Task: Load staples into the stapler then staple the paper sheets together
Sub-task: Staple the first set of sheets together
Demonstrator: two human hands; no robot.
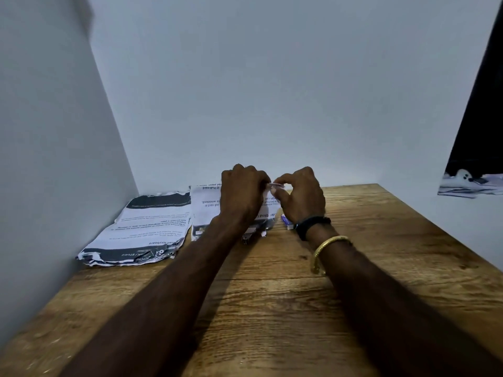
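Both hands are raised just above the far end of the wooden bench [353, 268], close together over the paper sheets [204, 208]. The left hand [242, 191] is curled into a near fist, and the right hand [302, 197] has thumb and forefinger pinched; between them they hold a small pale strip [276, 184], too small to tell whether it is staples. A second, crumpled printed sheet [147, 229] lies left of the paper sheets, against the wall. A dark object, possibly the stapler [251, 235], shows at the sheets' near edge, mostly hidden under the left wrist. A small purple-and-white box [287, 221] lies just right of the sheets, beside the right wrist.
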